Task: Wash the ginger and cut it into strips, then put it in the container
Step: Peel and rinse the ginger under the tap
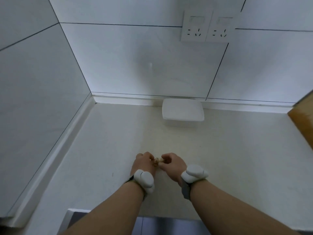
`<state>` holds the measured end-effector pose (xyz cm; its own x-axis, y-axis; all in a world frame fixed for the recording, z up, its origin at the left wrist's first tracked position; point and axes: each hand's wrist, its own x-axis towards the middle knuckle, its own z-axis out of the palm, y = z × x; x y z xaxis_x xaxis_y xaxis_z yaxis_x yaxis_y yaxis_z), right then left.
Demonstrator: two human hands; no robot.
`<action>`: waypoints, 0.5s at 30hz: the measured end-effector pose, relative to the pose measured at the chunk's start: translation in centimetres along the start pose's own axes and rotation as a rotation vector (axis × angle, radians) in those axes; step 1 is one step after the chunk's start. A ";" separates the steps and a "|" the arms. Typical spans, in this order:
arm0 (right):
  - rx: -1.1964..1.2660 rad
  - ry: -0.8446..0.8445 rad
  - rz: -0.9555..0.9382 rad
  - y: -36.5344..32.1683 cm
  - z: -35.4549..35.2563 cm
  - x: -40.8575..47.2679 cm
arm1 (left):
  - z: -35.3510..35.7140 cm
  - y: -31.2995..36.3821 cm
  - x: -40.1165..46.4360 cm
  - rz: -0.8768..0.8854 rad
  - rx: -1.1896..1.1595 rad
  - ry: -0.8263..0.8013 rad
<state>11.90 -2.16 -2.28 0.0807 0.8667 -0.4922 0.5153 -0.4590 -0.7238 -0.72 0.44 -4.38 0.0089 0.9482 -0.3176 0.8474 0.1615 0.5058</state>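
Ginger [157, 161] sits pinched between your left hand [141, 162] and right hand [171, 164], fingers curled on it from both sides low over the counter [228, 150], so you're likely still prepping it before washing, and next you need water, with the lidded container [183, 110] well apart by the wall.

the ginger [157, 161] is tan-yellow. the container [183, 109] is translucent white, on a cream worktop [228, 150]. wall tiles [135, 56] are pale grey-white with dark grout lines. the cutting board [303, 119] is honey-brown wood. the wrist devices [194, 173] are white.
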 end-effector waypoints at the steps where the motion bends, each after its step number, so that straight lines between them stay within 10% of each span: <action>1: 0.061 0.044 0.020 0.3 -0.1 -0.2 | 0.1 0.2 -0.1 0.011 -0.019 0.014; 15: 0.699 0.526 0.169 7.1 -9.4 -7.0 | 4.8 12.9 -4.4 0.153 -0.486 -0.205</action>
<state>23.02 -9.67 0.63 0.5782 0.6752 -0.4580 -0.1635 -0.4541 -0.8758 12.77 -2.93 -0.34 0.2574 0.9059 -0.3363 0.4859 0.1795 0.8554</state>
